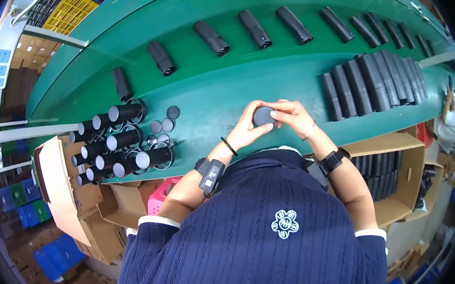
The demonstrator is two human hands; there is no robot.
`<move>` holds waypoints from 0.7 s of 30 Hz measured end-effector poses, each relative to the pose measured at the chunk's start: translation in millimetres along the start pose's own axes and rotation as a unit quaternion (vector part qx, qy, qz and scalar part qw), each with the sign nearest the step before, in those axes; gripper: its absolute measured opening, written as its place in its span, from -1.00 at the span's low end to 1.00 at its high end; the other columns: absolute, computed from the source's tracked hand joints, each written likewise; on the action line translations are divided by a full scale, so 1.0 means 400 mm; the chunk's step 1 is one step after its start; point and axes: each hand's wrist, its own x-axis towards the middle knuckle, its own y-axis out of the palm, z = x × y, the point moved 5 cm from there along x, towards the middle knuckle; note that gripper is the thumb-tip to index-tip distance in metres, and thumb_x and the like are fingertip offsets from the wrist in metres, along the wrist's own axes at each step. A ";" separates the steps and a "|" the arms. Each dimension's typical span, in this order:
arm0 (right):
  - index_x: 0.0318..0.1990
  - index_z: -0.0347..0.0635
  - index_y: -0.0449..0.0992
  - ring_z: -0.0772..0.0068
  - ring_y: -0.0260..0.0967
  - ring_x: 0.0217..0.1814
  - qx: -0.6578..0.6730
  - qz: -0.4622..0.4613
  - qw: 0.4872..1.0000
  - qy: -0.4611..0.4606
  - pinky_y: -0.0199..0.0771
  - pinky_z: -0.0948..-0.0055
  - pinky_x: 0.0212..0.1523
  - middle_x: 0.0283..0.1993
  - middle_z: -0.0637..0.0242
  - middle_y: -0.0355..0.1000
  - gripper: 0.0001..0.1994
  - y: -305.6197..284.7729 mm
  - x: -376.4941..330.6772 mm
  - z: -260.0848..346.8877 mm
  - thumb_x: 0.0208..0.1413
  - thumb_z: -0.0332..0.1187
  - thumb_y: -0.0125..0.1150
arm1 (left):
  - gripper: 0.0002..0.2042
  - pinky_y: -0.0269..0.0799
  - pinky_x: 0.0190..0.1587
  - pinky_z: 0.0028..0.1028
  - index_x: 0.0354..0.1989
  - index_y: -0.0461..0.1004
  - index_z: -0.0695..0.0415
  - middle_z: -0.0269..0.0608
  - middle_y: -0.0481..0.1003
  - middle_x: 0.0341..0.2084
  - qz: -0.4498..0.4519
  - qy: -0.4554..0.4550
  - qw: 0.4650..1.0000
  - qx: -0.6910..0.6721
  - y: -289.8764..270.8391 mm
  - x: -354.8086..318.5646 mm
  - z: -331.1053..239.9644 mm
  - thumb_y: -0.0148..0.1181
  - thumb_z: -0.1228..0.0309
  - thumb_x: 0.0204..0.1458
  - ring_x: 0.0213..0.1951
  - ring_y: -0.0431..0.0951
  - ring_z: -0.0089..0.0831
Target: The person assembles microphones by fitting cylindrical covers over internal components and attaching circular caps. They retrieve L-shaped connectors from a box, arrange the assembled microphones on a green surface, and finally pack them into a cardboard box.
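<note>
A round, dark grey disc-like piece (264, 116) is held between my two hands in front of my body, over the near part of the green bench. My left hand (244, 128) wraps its left and near side, the thumb along the lower edge. From the right, my right hand (293, 117) pinches it, with the thumb lying on its flat face. Whether the disc is a loose cap or the end of a longer part, I cannot tell, since fingers hide its sides. Loose round grey discs (168, 125) lie on the bench left of my hands.
At the left is a group of black cylinders (125, 140) with pale round ends, some ringed. Several black cylinders (253, 29) lie spaced along the green belt (201, 4) beyond. Black ribbed cylinders (359, 86) lie side by side at right. Cardboard boxes (395, 143) flank the bench.
</note>
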 end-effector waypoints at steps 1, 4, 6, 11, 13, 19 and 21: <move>0.01 -0.11 0.51 0.64 0.33 -0.43 -0.012 0.004 1.000 -0.016 0.38 0.65 -0.39 -0.33 0.42 0.33 -0.70 -0.002 0.002 0.004 0.10 -0.37 0.15 | -0.37 0.24 0.09 -0.37 0.13 0.13 0.19 -0.10 0.31 -0.04 0.011 -0.004 0.999 0.046 -0.001 0.001 -0.006 0.31 0.36 -0.11 0.04 0.31 -0.36; -0.03 -0.09 0.54 0.64 0.34 -0.46 -0.017 0.001 0.999 -0.038 0.40 0.64 -0.44 -0.37 0.42 0.34 -0.73 -0.016 -0.004 0.002 0.09 -0.37 0.17 | -0.32 0.24 0.09 -0.34 0.13 0.11 0.18 -0.08 0.29 -0.03 0.017 -0.008 0.997 0.071 0.011 0.012 -0.028 0.34 0.29 -0.14 0.04 0.32 -0.30; -0.03 -0.10 0.54 0.64 0.34 -0.47 -0.011 -0.021 1.000 -0.013 0.40 0.64 -0.44 -0.35 0.40 0.38 -0.73 -0.037 -0.014 -0.002 0.09 -0.36 0.18 | -0.32 0.22 0.12 -0.29 0.12 0.15 0.17 -0.05 0.30 -0.05 0.035 0.042 0.988 0.148 0.022 0.016 -0.069 0.37 0.27 -0.17 0.06 0.31 -0.21; 0.03 -0.18 0.47 0.66 0.34 -0.44 0.039 -0.077 0.996 -0.007 0.40 0.65 -0.42 -0.37 0.43 0.44 -0.68 -0.042 0.013 -0.036 0.21 -0.23 0.03 | -0.26 0.25 0.08 -0.22 0.10 0.19 0.18 0.04 0.35 -0.06 -0.034 0.027 0.990 0.135 -0.003 0.044 -0.012 0.42 0.20 -0.27 0.01 0.34 -0.07; 0.04 -0.19 0.46 0.66 0.34 -0.44 0.052 -0.080 0.995 -0.018 0.40 0.65 -0.41 -0.37 0.43 0.44 -0.67 -0.041 0.026 -0.036 0.22 -0.22 0.02 | -0.30 0.27 0.07 -0.29 0.09 0.20 0.20 -0.01 0.35 -0.06 -0.055 0.004 0.991 0.120 -0.007 0.051 -0.021 0.42 0.24 -0.24 0.01 0.35 -0.19; 0.11 -0.24 0.37 0.62 0.37 -0.27 0.075 -0.036 0.996 0.004 0.44 0.61 -0.26 -0.24 0.36 0.44 -0.62 -0.030 0.039 -0.059 0.23 -0.22 0.01 | -0.40 0.31 0.02 -0.41 0.06 0.22 0.22 -0.17 0.38 -0.11 -0.086 -0.033 0.996 -0.011 -0.028 0.030 -0.076 0.37 0.26 -0.11 -0.04 0.38 -0.40; 0.20 -0.25 0.26 0.51 0.33 -0.04 -0.036 -0.008 0.999 0.003 0.39 0.49 -0.03 -0.04 0.27 0.39 -0.51 0.003 0.037 -0.042 0.16 -0.22 0.12 | -0.45 0.34 -0.03 -0.42 0.05 0.21 0.24 -0.19 0.38 -0.14 -0.145 -0.100 0.963 -0.202 -0.039 0.022 -0.069 0.33 0.29 -0.06 -0.09 0.38 -0.44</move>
